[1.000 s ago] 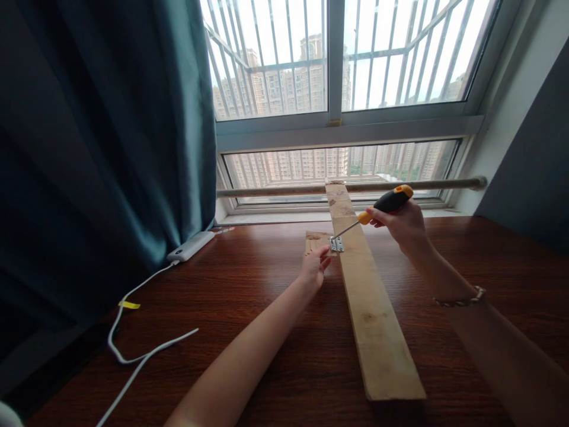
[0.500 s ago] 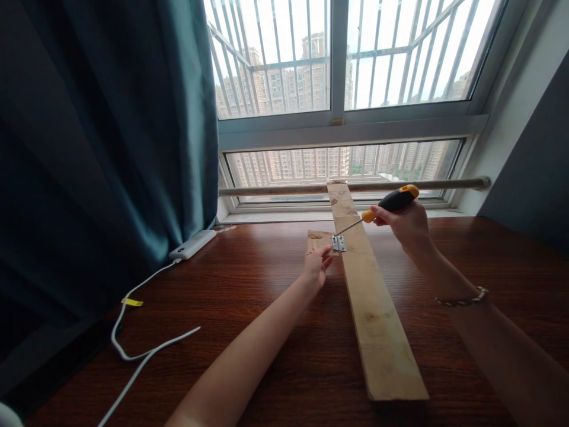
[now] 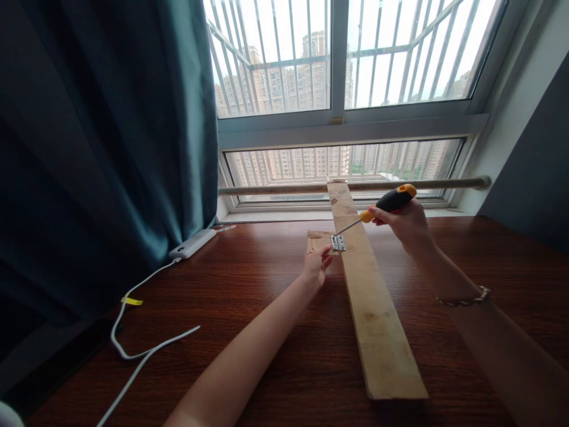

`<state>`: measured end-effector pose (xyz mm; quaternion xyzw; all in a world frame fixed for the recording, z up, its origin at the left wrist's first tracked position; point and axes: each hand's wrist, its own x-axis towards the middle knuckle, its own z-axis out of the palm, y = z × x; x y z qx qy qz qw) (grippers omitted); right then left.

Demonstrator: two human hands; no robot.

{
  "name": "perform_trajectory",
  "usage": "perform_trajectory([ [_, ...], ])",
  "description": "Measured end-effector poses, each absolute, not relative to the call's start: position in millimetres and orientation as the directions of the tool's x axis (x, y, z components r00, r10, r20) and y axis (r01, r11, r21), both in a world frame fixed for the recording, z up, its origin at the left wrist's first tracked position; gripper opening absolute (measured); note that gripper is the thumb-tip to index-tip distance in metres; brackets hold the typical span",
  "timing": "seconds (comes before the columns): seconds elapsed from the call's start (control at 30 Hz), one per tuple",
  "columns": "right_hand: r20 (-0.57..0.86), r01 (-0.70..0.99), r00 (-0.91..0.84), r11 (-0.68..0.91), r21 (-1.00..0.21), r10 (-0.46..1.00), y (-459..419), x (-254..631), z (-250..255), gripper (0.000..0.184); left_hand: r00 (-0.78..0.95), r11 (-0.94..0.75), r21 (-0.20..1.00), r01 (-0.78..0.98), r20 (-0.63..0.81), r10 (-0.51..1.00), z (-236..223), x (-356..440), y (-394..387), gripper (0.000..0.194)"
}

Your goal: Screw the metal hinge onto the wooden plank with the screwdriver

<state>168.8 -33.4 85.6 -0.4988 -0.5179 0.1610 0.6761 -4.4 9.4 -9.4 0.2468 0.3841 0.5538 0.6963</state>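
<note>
My right hand [image 3: 406, 228] is wrapped round the black and yellow handle of a screwdriver [image 3: 393, 200]. The tip of its shaft reaches the left leaf of a silver hinge [image 3: 338, 243]. This hinge spans a small wood block [image 3: 316, 239] and a long wooden board [image 3: 371, 314], lying flat on both. With fingers closed at the block's near edge, my left hand [image 3: 316, 267] holds the block beside the hinge; its thumb lies close to the metal. The board runs from the near side toward the window, its far end near the rail.
A dark red-brown wooden tabletop [image 3: 267, 332] carries everything. At left lie a white power strip [image 3: 193, 244] and its white cable [image 3: 116, 332] with a yellow tag [image 3: 132, 301]. A blue curtain [image 3: 178, 118] hangs at left. Beyond the tabletop runs a horizontal rail [image 3: 275, 190] before the barred window.
The screwdriver handle and my right hand have shifted very slightly to the left. The tip stays on the hinge, and my left hand keeps its place at the block.
</note>
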Motion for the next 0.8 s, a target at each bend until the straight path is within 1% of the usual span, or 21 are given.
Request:
perform_trajectory([
  [0.1,0.527,0.254,0.378,0.463,-0.849,0.761,-39.9,165.2,93.4,0.037,0.097,0.27,0.768,-0.581,-0.265,0.959,-10.2,-4.2,10.1,0.011],
  [0.2,0.464,0.209,0.354,0.415,-0.886,0.812,-44.8,164.8,99.2,0.037,0.094,0.27,0.768,-0.581,-0.266,0.959,-10.7,-4.2,10.8,0.012],
  [0.27,0.439,0.194,0.373,0.394,-0.898,0.817,-46.5,165.7,101.2,0.04,0.092,0.269,0.769,-0.58,-0.266,0.96,-10.6,-4.2,10.9,0.012],
  [0.33,0.443,0.187,0.406,0.402,-0.896,0.799,-47.4,166.0,102.2,0.047,0.093,0.27,0.769,-0.579,-0.266,0.959,-10.0,-4.1,10.4,0.012],
  [0.4,0.449,0.179,0.401,0.412,-0.893,0.798,-47.9,165.0,102.4,0.051,0.096,0.27,0.769,-0.579,-0.264,0.96,-9.1,-3.9,9.4,0.012],
  [0.53,0.472,0.15,0.364,0.449,-0.881,0.803,-46.0,160.0,98.9,0.046,0.095,0.264,0.769,-0.582,-0.259,0.961,-7.2,-3.4,7.4,0.011],
  [0.6,0.487,0.164,0.404,0.463,-0.871,0.774,-42.7,158.7,94.7,0.046,0.093,0.262,0.77,-0.582,-0.257,0.962,-6.9,-3.3,7.0,0.01],
  [0.7,0.506,0.241,0.476,0.446,-0.862,0.72,-37.0,160.7,88.5,0.047,0.092,0.263,0.772,-0.578,-0.258,0.962,-7.3,-3.5,7.1,0.01],
  [0.8,0.535,0.255,0.456,0.472,-0.844,0.711,-35.8,163.7,87.7,0.051,0.09,0.261,0.775,-0.576,-0.258,0.962,-7.8,-3.8,7.5,0.01],
])
